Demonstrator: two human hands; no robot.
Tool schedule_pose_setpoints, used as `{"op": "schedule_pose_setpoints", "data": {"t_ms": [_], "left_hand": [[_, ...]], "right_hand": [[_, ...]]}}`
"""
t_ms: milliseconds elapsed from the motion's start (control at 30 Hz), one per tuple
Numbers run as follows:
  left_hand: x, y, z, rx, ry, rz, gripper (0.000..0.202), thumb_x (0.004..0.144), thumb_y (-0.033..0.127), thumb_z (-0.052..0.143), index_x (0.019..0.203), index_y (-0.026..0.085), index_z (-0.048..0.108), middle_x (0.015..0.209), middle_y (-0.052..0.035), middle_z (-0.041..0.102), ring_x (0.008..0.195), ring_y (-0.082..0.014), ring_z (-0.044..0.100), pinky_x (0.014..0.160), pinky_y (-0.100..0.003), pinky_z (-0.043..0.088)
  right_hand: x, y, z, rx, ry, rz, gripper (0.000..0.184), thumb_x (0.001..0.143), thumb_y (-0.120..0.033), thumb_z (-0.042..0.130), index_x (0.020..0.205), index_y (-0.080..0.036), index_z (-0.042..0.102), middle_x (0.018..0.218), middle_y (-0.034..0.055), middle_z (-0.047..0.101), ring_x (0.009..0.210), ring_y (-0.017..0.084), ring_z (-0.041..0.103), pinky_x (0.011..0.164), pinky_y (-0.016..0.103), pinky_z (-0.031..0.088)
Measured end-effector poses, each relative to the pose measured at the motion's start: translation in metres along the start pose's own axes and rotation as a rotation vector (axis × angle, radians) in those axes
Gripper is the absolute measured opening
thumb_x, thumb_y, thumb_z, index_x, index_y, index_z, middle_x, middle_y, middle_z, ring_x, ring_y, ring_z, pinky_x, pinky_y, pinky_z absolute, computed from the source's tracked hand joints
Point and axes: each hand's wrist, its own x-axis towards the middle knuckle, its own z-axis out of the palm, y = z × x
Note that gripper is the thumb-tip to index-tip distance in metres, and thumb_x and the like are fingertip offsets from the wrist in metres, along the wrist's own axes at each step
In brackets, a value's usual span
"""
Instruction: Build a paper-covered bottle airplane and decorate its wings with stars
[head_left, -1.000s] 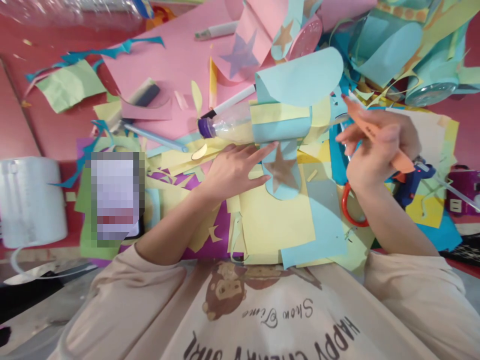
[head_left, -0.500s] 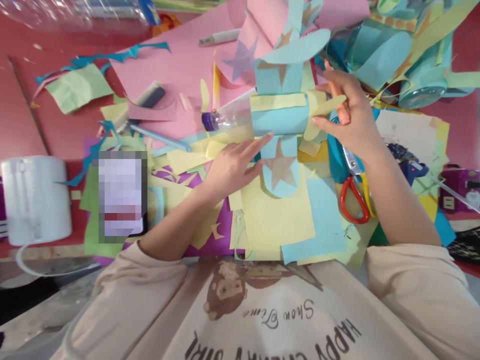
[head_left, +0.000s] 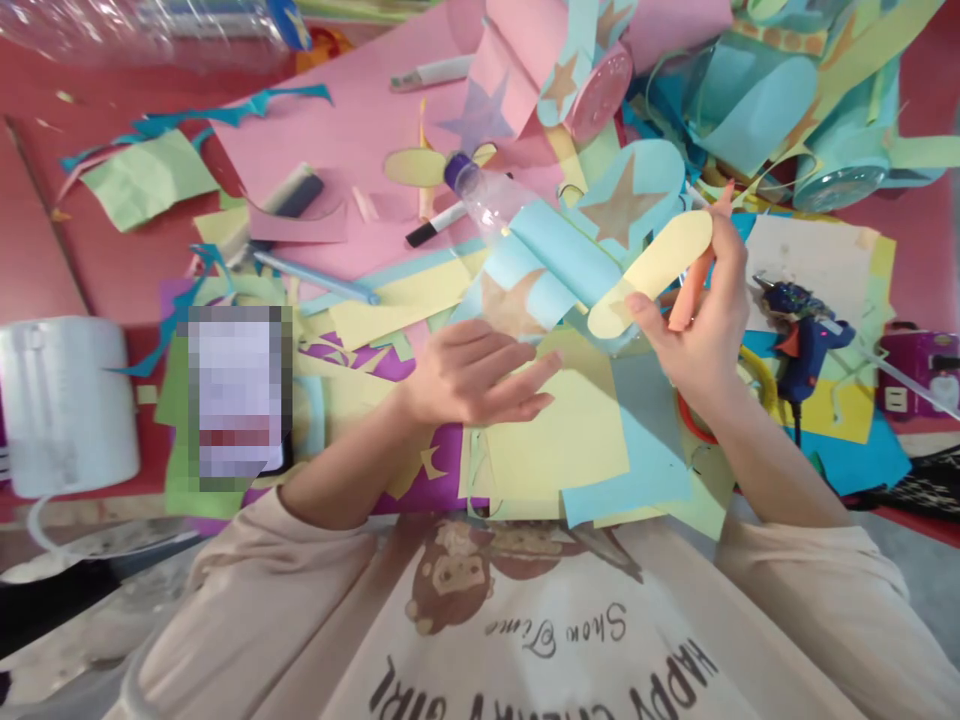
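A plastic bottle airplane is tilted, its purple cap toward the upper left. Blue paper wraps the bottle, and the blue wings carry brown stars. Yellow paper blades stand around the cap. At the bottle's base, my right hand pinches a rounded yellow paper strip between thumb and fingers. An orange stick-like tool is also tucked in that hand; its kind is unclear. My left hand holds nothing, fingers loosely apart, just below the near wing.
Scissors with a yellow handle lie partly behind my right wrist. A blue glue gun is at the right. Yellow paper sheets, a phone, a black-capped marker and a white device surround the work.
The bottle airplane has turned, its cap end swinging up and its tail end down. My left hand has come off it and moved lower. My right hand has shifted right and down.
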Motion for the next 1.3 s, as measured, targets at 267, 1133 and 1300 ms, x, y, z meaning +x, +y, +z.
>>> {"op": "schedule_pose_setpoints", "data": {"t_ms": [267,1133,1300], "left_hand": [[0.0,-0.001,0.0,0.207,0.216,-0.244,0.075,0.09,0.073,0.027,0.136,0.02,0.054,0.056,-0.0006,0.061,0.049,-0.0156,0.054,0.05,-0.031,0.042],[0.001,-0.016,0.016,-0.203,0.4,-0.498,0.085,0.074,0.085,0.047,0.143,0.035,0.036,0.113,-0.0088,0.048,0.086,-0.0185,0.057,0.06,-0.029,0.056],[0.0,-0.013,0.018,-0.245,0.389,-0.505,0.086,0.074,0.081,0.053,0.145,0.037,0.031,0.113,-0.0086,0.052,0.088,-0.0205,0.061,0.066,-0.033,0.058]], "right_hand": [[-0.025,-0.024,0.014,0.098,0.028,-0.142,0.065,0.093,-0.036,0.054,0.148,-0.034,0.02,0.138,0.0146,0.051,0.123,0.032,0.058,0.093,0.047,0.057],[-0.005,-0.02,0.015,0.42,0.063,-0.089,0.04,0.092,-0.045,0.056,0.13,-0.034,0.046,0.123,0.0041,0.063,0.116,0.025,0.065,0.08,0.039,0.064],[-0.006,-0.027,0.019,0.489,-0.079,-0.061,0.053,0.086,-0.042,0.065,0.132,-0.036,0.038,0.13,0.007,0.058,0.124,0.026,0.059,0.082,0.043,0.064]]}}
